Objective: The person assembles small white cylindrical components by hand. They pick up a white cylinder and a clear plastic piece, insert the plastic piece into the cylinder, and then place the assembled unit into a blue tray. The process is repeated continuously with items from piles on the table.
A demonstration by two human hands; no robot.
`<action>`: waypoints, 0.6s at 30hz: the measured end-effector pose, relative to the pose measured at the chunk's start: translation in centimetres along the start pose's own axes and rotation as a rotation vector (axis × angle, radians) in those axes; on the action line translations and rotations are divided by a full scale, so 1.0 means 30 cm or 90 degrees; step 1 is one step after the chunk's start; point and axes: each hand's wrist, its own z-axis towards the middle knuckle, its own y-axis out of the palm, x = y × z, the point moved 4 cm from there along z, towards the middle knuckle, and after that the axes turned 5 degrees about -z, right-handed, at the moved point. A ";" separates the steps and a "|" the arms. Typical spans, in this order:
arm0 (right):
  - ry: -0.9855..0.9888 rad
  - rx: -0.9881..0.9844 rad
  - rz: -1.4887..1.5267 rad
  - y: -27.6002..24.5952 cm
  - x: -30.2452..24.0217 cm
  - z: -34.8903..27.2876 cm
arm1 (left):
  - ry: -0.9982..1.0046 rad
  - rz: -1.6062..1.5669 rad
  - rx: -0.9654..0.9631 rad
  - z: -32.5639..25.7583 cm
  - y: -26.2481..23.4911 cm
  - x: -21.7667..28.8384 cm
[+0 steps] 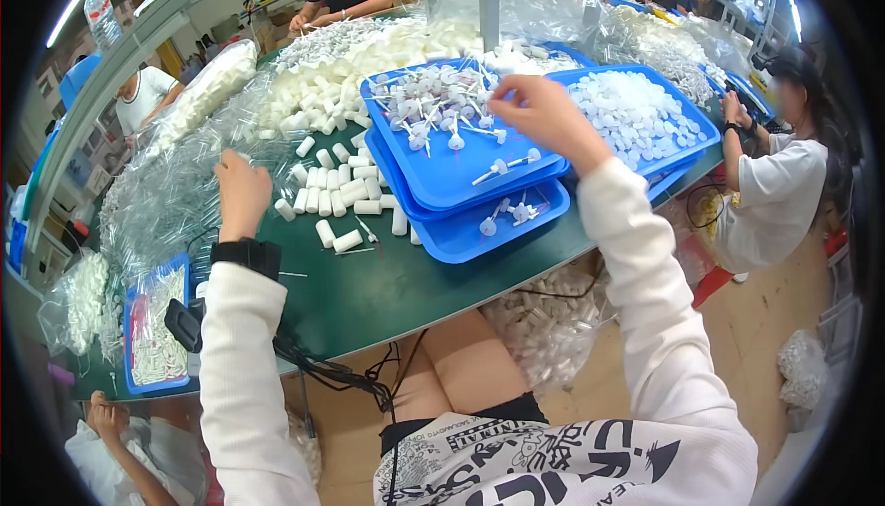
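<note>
My left hand is curled closed at the edge of a heap of thin transparent plastic tubes; whatever its fingers hold is hidden. Beside it, short white cylinders lie loose on the green table. My right hand is raised over the right side of the upper blue tray, thumb and fingers pinched together. Anything in that pinch is too small to make out. White parts with a round disc and a thin stem are piled in this tray, and a few lie near its front edge.
A lower blue tray holds several similar parts. Right of it, another tray carries translucent white discs. At the left stands a blue tray of small white pieces. Metal posts rise behind; black cables hang at the front edge. Co-workers sit around.
</note>
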 end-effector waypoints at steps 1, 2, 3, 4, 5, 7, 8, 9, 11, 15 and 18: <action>0.038 -0.073 -0.067 0.057 -0.017 0.032 | 0.019 -0.029 0.003 -0.011 -0.016 0.043; -0.010 -0.069 -0.118 0.113 -0.008 0.062 | 0.021 -0.095 -0.015 -0.031 -0.054 0.109; -0.050 -0.062 -0.180 0.160 0.023 0.079 | 0.026 -0.176 -0.036 -0.063 -0.071 0.187; -0.048 -0.053 -0.225 0.180 0.016 0.080 | 0.032 -0.243 -0.055 -0.095 -0.116 0.259; -0.049 -0.049 -0.261 0.214 0.002 0.071 | -0.002 -0.300 -0.098 -0.134 -0.155 0.308; -0.051 -0.043 -0.310 0.248 -0.011 0.071 | -0.058 -0.406 -0.173 -0.226 -0.229 0.396; -0.049 -0.044 -0.328 0.253 -0.008 0.073 | -0.024 -0.485 -0.182 -0.268 -0.240 0.418; -0.039 -0.042 -0.357 0.241 0.007 0.068 | -0.050 -0.538 -0.217 -0.312 -0.245 0.455; -0.035 -0.015 -0.257 0.179 0.006 0.023 | -0.051 -0.555 -0.297 -0.384 -0.269 0.488; -0.092 0.094 0.130 0.056 -0.130 -0.195 | -0.066 -0.669 -0.432 -0.496 -0.277 0.499; -0.128 0.025 0.324 0.040 -0.188 -0.376 | -0.099 -0.825 -0.393 -0.557 -0.225 0.504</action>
